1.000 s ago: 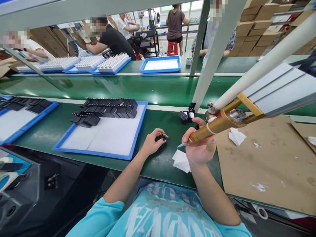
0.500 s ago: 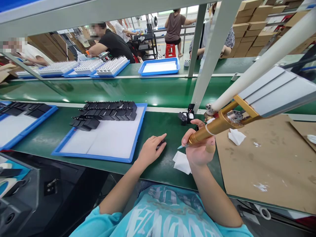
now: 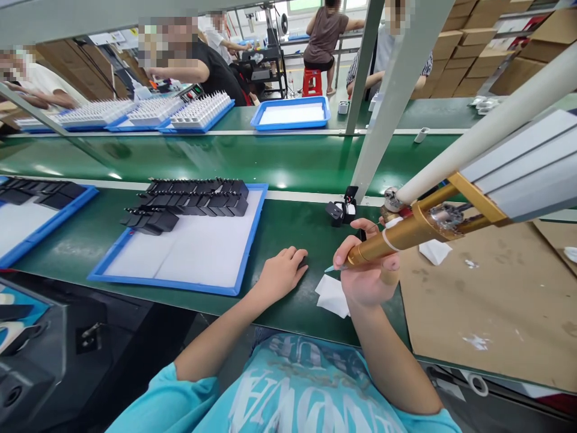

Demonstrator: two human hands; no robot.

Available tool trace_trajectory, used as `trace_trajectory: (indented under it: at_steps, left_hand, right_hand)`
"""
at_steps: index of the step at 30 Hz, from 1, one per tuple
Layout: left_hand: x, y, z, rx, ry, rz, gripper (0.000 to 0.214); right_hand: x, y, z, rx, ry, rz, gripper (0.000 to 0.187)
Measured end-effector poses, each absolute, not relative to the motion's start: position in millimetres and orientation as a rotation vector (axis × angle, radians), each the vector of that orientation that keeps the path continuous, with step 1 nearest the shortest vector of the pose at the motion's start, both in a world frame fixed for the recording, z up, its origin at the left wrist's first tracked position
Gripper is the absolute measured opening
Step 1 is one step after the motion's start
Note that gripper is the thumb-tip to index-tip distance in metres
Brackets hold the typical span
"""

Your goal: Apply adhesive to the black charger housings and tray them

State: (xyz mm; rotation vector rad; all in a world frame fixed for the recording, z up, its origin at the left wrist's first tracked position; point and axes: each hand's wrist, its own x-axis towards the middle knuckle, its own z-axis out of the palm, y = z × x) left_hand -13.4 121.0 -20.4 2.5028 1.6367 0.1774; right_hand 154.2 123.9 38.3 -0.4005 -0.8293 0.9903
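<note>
My left hand [image 3: 283, 272] is closed on a small black part [image 3: 303, 262], most of it hidden by the fingers, low over the green bench. In my right hand [image 3: 367, 273] is a gold dispensing gun [image 3: 383, 245], slanting down to the left. Its pale blue tapered nozzle [image 3: 330, 269] points toward my left hand, a short gap apart from it. Below the nozzle lies a folded white paper [image 3: 332, 296]. Beyond my right hand stand small black cases [image 3: 342, 210], one with its lid up.
A blue-rimmed tray [image 3: 246, 264] with rows of black cases [image 3: 193, 198] lies left; another tray [image 3: 49, 225] is farther left. Brown cardboard [image 3: 487, 300] covers the bench at right. A metal post [image 3: 383, 108] rises ahead, before the green conveyor [image 3: 288, 159]. Co-workers sit beyond.
My left hand has shifted slightly right, its fingers more curled around the black part. The dispensing gun has moved slightly right, still in my right hand. The head view has tilted a little.
</note>
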Motion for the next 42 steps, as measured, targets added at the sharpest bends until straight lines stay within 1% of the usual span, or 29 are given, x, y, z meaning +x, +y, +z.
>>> trace_trajectory:
  at_steps: [2,4,6,8,11,14,16,19,21,24,26,29,31,34,37,40,42]
  left_hand:
    - [-14,122,-21,2.419,1.596,0.254,0.021]
    - [-17,123,-22,2.181,1.546,0.469,0.020]
    - [-21,125,-23,1.715,1.440,0.736,0.023]
    - [-26,126,-21,1.135,1.217,0.920,0.029]
    - [-32,124,-14,0.543,0.859,1.040,0.030]
    - [-39,120,-7,0.390,0.695,1.101,0.027]
    - [-47,116,-5,0.411,0.650,1.131,0.032]
    - [-68,114,-3,0.577,0.716,1.165,0.051]
    - [-91,117,-2,0.813,0.957,1.186,0.060]
    - [-140,133,0,1.381,1.587,1.165,0.066]
    - [-180,148,1,1.750,2.068,1.043,0.063]
    - [-237,171,2,1.968,2.560,0.637,0.060]
    - [-267,182,2,2.004,2.709,0.401,0.058]
    - [-294,192,-1,2.017,2.799,0.275,0.056]
    - [-300,196,-2,2.027,2.843,0.368,0.059]
    - [-279,201,6,2.081,2.807,0.653,0.059]
    - [-247,206,16,2.177,2.645,0.867,0.057]
  right_hand:
    - [154,124,38,-0.404,-0.827,0.985,0.035]
    - [154,124,38,-0.413,-0.820,0.978,0.036]
    - [154,123,39,-0.419,-0.816,0.974,0.036]
    - [155,123,40,-0.425,-0.812,0.974,0.036]
    - [155,123,42,-0.448,-0.810,0.966,0.037]
    - [157,124,42,-0.487,-0.807,0.951,0.038]
    - [157,124,41,-0.509,-0.803,0.943,0.040]
    - [159,125,40,-0.531,-0.805,0.927,0.043]
    - [159,124,40,-0.546,-0.808,0.916,0.043]
    - [160,123,39,-0.559,-0.798,0.921,0.042]
    - [161,122,38,-0.559,-0.798,0.932,0.043]
    - [161,122,38,-0.557,-0.815,0.928,0.043]
    - [161,122,38,-0.558,-0.821,0.915,0.040]
    - [159,123,39,-0.550,-0.827,0.905,0.037]
    - [158,124,39,-0.537,-0.834,0.895,0.039]
    - [157,124,38,-0.530,-0.826,0.907,0.041]
    - [157,123,38,-0.521,-0.825,0.916,0.040]
